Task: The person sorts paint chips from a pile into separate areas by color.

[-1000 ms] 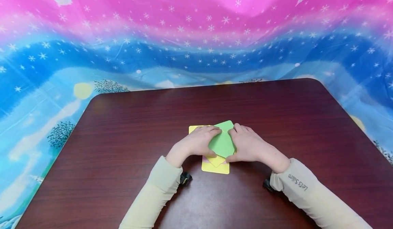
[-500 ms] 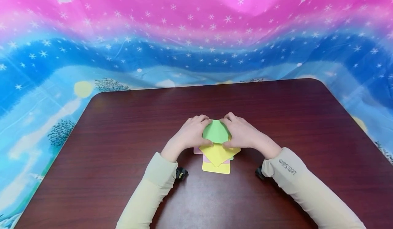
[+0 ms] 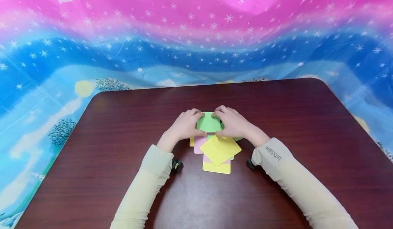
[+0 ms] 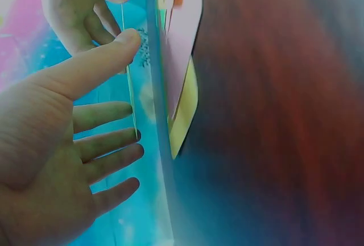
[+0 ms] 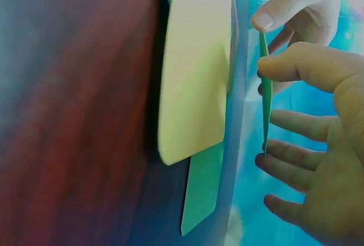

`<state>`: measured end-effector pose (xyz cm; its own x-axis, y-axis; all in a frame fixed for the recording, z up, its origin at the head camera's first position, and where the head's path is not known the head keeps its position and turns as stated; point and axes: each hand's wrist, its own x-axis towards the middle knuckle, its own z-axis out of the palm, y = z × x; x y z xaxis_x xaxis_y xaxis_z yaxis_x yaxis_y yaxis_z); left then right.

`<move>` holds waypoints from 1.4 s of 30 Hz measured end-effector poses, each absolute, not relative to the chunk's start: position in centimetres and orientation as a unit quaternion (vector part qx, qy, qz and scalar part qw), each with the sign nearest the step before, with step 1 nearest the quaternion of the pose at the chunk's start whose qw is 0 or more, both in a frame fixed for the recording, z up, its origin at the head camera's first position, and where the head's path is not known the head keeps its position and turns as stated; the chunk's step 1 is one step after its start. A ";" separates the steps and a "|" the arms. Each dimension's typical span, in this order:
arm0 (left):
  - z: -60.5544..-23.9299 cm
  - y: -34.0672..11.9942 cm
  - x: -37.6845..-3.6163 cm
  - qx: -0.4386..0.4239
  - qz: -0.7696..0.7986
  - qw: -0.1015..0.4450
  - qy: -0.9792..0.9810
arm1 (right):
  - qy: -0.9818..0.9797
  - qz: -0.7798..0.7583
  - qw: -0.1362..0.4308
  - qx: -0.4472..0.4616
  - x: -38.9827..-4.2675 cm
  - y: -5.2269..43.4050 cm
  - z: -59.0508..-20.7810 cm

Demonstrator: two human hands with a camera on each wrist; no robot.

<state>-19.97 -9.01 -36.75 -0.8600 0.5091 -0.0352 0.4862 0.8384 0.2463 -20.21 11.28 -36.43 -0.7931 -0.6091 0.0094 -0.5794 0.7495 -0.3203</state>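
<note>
A green card (image 3: 208,123) is held up off the table between both hands and shows edge-on in the wrist views. My left hand (image 3: 185,125) pinches its left side, thumb on the near edge and fingers on the far edge. The right side is pinched likewise by my right hand (image 3: 233,122). Below lies a loose overlapping pile, topped by a yellow card (image 3: 220,150) turned like a diamond. A pink card (image 3: 199,145) sticks out at the pile's left, and another yellow card (image 3: 216,168) at its near end. A green card (image 5: 203,189) shows under the top yellow one.
The pile lies on a dark reddish-brown wooden table (image 3: 122,147) with rounded far corners. Behind it hangs a pink and blue cloth (image 3: 196,44) printed with snowflakes and trees. Small black devices are strapped at both cuffs.
Both hands have moved away from me and slightly left, carrying the green card off the pile and turning it straighter. More of the yellow and pink cards below is now uncovered.
</note>
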 end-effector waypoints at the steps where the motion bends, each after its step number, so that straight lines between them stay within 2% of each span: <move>1: -36.7 -9.1 -20.1 0.258 0.116 0.052 0.958 | 0.934 -0.155 0.050 -0.319 -20.4 11.2 -36.5; 26: -37.4 -10.6 -23.9 0.204 0.129 0.117 0.963 | 0.929 -0.140 0.127 -0.318 -25.5 8.5 -37.1; 42: -37.2 -11.1 -26.2 0.175 0.112 0.129 0.970 | 0.935 -0.120 0.156 -0.295 -27.9 6.6 -36.9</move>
<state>-26.20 -11.06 -37.17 -0.9052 0.3689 -0.2111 0.3111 0.9135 0.2623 -27.89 6.57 -36.94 -0.7774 -0.5893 -0.2200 -0.5145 0.7969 -0.3167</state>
